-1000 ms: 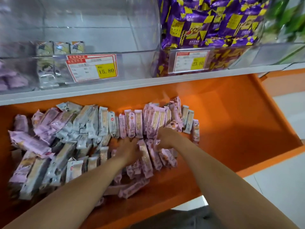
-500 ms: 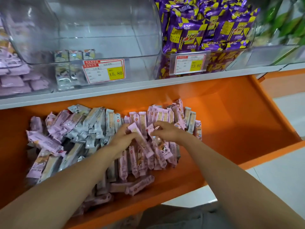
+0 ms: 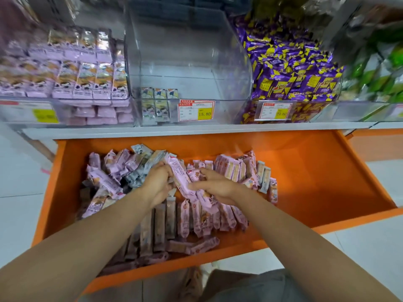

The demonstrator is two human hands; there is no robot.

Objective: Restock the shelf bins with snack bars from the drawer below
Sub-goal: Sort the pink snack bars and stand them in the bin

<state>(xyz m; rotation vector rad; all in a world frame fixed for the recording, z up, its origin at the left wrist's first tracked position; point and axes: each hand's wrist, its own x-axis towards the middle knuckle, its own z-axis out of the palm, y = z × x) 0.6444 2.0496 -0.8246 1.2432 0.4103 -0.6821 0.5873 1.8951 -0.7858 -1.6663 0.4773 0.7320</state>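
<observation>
The open orange drawer [image 3: 316,171] holds a heap of pink snack bars [image 3: 231,168] and grey ones. Both my hands are over the middle of the heap. My left hand [image 3: 158,184] and my right hand [image 3: 214,186] grip a bunch of pink bars [image 3: 182,178] between them, lifted slightly off the pile. Above the drawer, the clear middle shelf bin [image 3: 189,68] contains only a few grey bars [image 3: 156,105] at its front left. The left bin [image 3: 65,79] is stacked with pink bars.
A bin of purple and yellow packets [image 3: 292,70] stands right of the middle bin, with green packets [image 3: 379,68] further right. Price tags [image 3: 196,110] hang on the bin fronts. The drawer's right half is bare orange. White floor tiles lie on both sides.
My hands have gathered pink bars from the pile and raised them a little. The camera has tilted up, so more of the shelf bins shows.
</observation>
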